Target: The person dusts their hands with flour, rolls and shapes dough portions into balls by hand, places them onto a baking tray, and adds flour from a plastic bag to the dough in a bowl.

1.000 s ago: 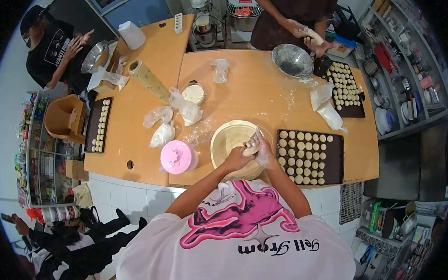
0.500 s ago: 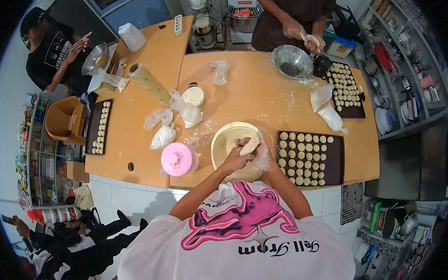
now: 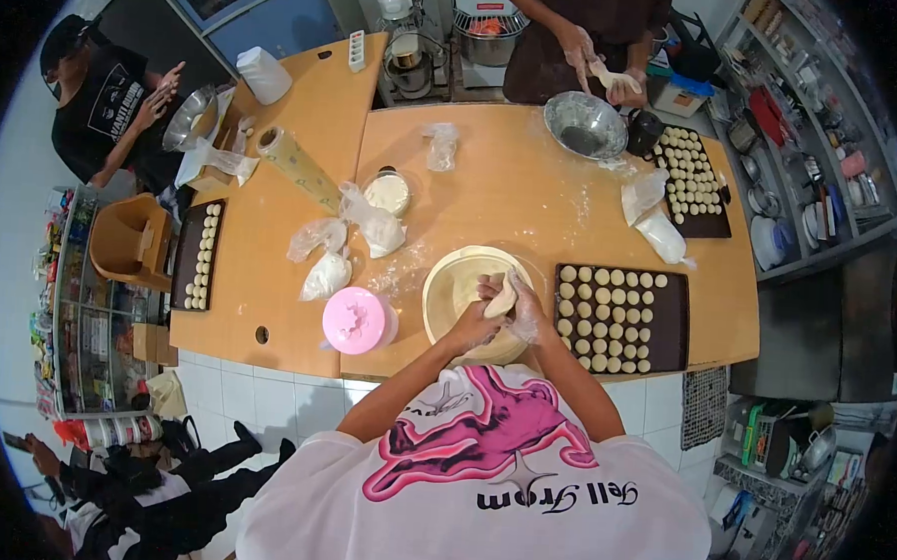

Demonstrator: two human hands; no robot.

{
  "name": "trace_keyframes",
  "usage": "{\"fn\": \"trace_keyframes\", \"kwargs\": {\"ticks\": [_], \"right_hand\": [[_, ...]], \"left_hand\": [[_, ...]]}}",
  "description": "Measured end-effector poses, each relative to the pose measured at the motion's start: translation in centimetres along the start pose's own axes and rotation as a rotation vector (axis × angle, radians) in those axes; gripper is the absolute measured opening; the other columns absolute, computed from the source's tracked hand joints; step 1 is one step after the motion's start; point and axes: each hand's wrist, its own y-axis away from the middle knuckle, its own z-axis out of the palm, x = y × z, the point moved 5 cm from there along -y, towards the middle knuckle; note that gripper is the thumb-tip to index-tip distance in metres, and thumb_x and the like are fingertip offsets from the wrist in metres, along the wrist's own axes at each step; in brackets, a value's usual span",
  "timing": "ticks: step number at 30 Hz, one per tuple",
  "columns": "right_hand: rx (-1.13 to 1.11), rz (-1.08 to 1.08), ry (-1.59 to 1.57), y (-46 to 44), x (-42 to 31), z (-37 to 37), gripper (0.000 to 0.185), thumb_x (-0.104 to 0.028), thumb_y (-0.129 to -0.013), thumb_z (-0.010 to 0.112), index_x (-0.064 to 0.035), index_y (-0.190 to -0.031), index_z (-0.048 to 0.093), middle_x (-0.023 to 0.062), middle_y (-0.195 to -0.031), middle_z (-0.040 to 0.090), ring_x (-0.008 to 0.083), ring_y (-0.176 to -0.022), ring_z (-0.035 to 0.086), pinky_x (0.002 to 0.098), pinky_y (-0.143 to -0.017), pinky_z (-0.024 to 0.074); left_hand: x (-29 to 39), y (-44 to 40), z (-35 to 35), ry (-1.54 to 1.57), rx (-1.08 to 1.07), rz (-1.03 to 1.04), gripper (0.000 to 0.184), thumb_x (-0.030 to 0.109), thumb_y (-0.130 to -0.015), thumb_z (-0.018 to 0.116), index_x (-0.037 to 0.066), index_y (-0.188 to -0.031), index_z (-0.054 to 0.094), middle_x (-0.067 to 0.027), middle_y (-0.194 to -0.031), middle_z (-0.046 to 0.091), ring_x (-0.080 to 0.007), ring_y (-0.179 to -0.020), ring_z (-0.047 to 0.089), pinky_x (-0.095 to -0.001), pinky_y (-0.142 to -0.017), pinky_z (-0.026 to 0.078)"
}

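Both my hands are over a cream-coloured bowl (image 3: pixel 441 292) at the table's front edge. A pale, elongated lump of dough (image 3: pixel 502 300) sticks up between them. My left hand (image 3: pixel 476 326) is closed around its lower left side. My right hand (image 3: pixel 529 306), whitened with flour, wraps it from the right with the fingers bent over it. Some fingertips are hidden behind the dough. Right beside the bowl lies a dark baking tray (image 3: pixel 672 325) with rows of small round dough balls (image 3: pixel 601 312).
A pink-lidded container (image 3: pixel 357 321), flour bags (image 3: pixel 327 275) and a plastic-wrap roll (image 3: pixel 298 166) stand to the left. Across the table a co-worker's hands (image 3: pixel 608 67) hold dough above a metal bowl (image 3: pixel 585 124). Another person (image 3: pixel 106 105) stands at far left beside a steel bowl (image 3: pixel 192 119).
The dough in my hands has tipped more upright, and my right hand's fingers have closed further over it. The co-worker opposite now has the dough stretched out between both hands.
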Motion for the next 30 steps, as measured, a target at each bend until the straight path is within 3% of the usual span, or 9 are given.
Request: {"fn": "trace_keyframes", "kwargs": {"ticks": [5, 7, 13, 14, 16, 19, 22, 28, 30], "right_hand": [[0.019, -0.030, -0.153, -1.1, -0.4, -1.8, 0.040, -0.046, -0.093, 0.044, -0.0121, -0.073, 0.051, 0.0015, -0.059, 0.048, 0.0151, -0.059, 0.051, 0.0286, -0.061, 0.0476], [-0.106, -0.045, -0.132, -1.5, -0.6, -2.3, 0.046, -0.048, -0.094, 0.042, -0.0141, -0.062, 0.045, 0.0002, -0.047, 0.039, 0.0143, -0.045, 0.045, 0.0280, -0.050, 0.0437], [0.210, -0.140, -0.035, -0.6, -1.0, -2.9, 0.061, -0.053, -0.094, 0.037, -0.0150, -0.047, 0.028, 0.0006, -0.035, 0.023, 0.0152, -0.028, 0.027, 0.0279, -0.032, 0.0273], [0.094, -0.139, -0.028, -0.9, -1.0, -3.2, 0.057, -0.052, -0.094, 0.037, -0.0148, -0.051, 0.034, 0.0008, -0.039, 0.029, 0.0148, -0.032, 0.031, 0.0283, -0.035, 0.0313], [-0.030, -0.125, -0.056, -1.2, -1.1, -3.7, 0.049, -0.051, -0.094, 0.037, -0.0143, -0.063, 0.046, 0.0018, -0.049, 0.040, 0.0147, -0.042, 0.041, 0.0298, -0.044, 0.0391], [0.161, -0.067, -0.235, -0.9, -1.1, -2.4, 0.046, -0.051, -0.094, 0.035, -0.0130, -0.097, 0.060, 0.0051, -0.078, 0.059, 0.0167, -0.071, 0.056, 0.0350, -0.069, 0.0495], [-0.068, -0.071, -0.171, -0.2, -1.1, -0.7, 0.054, -0.051, -0.094, 0.033, -0.0130, -0.132, 0.042, 0.0076, -0.114, 0.056, 0.0222, -0.105, 0.051, 0.0407, -0.094, 0.0410], [-0.300, 0.066, -0.360, 0.0, 0.1, 0.4, 0.063, -0.056, -0.092, 0.032, -0.0073, -0.130, 0.044, 0.0145, -0.127, 0.050, 0.0278, -0.111, 0.049, 0.0411, -0.100, 0.0371], [-0.255, 0.148, -0.300, 0.3, 0.4, 0.4, 0.058, -0.055, -0.093, 0.032, -0.0043, -0.116, 0.051, 0.0157, -0.112, 0.057, 0.0287, -0.106, 0.052, 0.0419, -0.096, 0.0402]], "left_hand": [[-0.5, -0.1, -0.2, -0.118, -0.024, -0.080, 0.018, 0.015, -0.078, 0.061, 0.003, -0.092, 0.060, 0.0021, -0.061, 0.048, -0.0063, -0.046, 0.042, -0.0227, -0.041, 0.034], [-0.5, 0.1, -0.1, -0.273, -0.070, -0.066, 0.025, 0.017, -0.077, 0.063, 0.001, -0.096, 0.061, -0.0029, -0.066, 0.054, -0.0108, -0.052, 0.050, -0.0258, -0.047, 0.040], [-0.9, -0.1, -0.1, -0.632, -0.083, 0.140, 0.045, 0.024, -0.073, 0.066, -0.004, -0.107, 0.060, -0.0214, -0.090, 0.065, -0.0264, -0.083, 0.062, -0.0351, -0.078, 0.047], [-1.0, -0.2, -0.1, -0.642, -0.080, 0.164, 0.047, 0.025, -0.073, 0.066, -0.004, -0.109, 0.060, -0.0240, -0.094, 0.065, -0.0286, -0.088, 0.062, -0.0360, -0.083, 0.046], [-1.2, -0.4, -0.2, -0.611, -0.035, 0.261, 0.040, 0.024, -0.074, 0.065, -0.002, -0.105, 0.062, -0.0193, -0.086, 0.065, -0.0245, -0.077, 0.062, -0.0338, -0.072, 0.047], [-1.2, -0.3, -0.3, -0.364, -0.072, 0.109, 0.031, 0.022, -0.078, 0.062, 0.000, -0.100, 0.063, -0.0112, -0.071, 0.060, -0.0173, -0.058, 0.055, -0.0290, -0.054, 0.043], [-0.8, 0.4, 0.0, -0.062, -0.069, -0.018, 0.018, 0.018, -0.082, 0.058, 0.002, -0.091, 0.060, -0.0027, -0.058, 0.048, -0.0106, -0.044, 0.042, -0.0242, -0.042, 0.032], [-1.4, 0.3, 0.0, 0.402, -0.171, -0.100, 0.012, 0.011, -0.083, 0.055, 0.006, -0.074, 0.049, 0.0010, -0.051, 0.039, -0.0099, -0.039, 0.035, -0.0240, -0.038, 0.028], [-1.4, 0.4, 0.0, 0.467, -0.214, -0.112, 0.013, 0.010, -0.082, 0.055, 0.007, -0.073, 0.047, 0.0003, -0.051, 0.040, -0.0103, -0.038, 0.035, -0.0243, -0.038, 0.027]]}}
